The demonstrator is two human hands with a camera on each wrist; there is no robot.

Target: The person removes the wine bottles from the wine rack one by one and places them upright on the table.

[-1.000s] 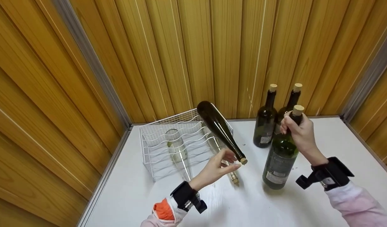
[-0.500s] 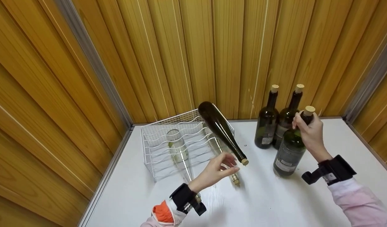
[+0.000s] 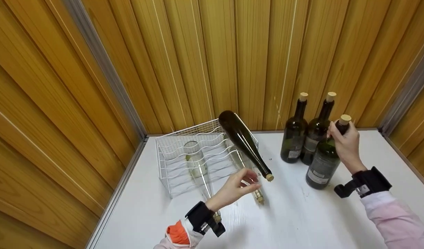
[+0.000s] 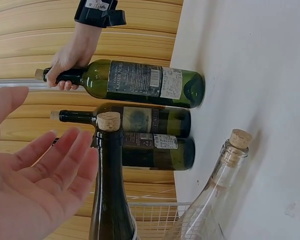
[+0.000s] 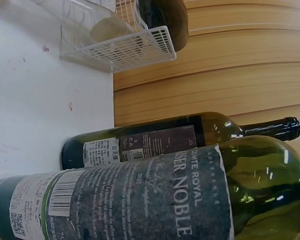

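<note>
My right hand (image 3: pixel 348 145) grips the neck of a corked green wine bottle (image 3: pixel 324 164), just below the cork. The bottle is near upright, its base at the tabletop; its dark label fills much of the right wrist view. Just behind it stand two corked dark wine bottles (image 3: pixel 294 138). My left hand (image 3: pixel 234 188) holds nothing, its fingers loosely bent beside the neck of a dark bottle (image 3: pixel 243 138). That bottle slopes on top of a white wire rack (image 3: pixel 163 166), cork end toward me. In the left wrist view the left palm (image 4: pixel 35 195) faces this neck.
Two clear corked bottles lie in the rack: one clear bottle (image 3: pixel 198 166) at its left, another clear bottle (image 4: pixel 205 210) under the dark one. A white table (image 3: pixel 284 218) bears everything. Wood-look panels (image 3: pixel 215 62) close off the back and sides.
My right hand has carried the green bottle back and to the right, close to the two standing bottles. The left hand and the rack have barely moved.
</note>
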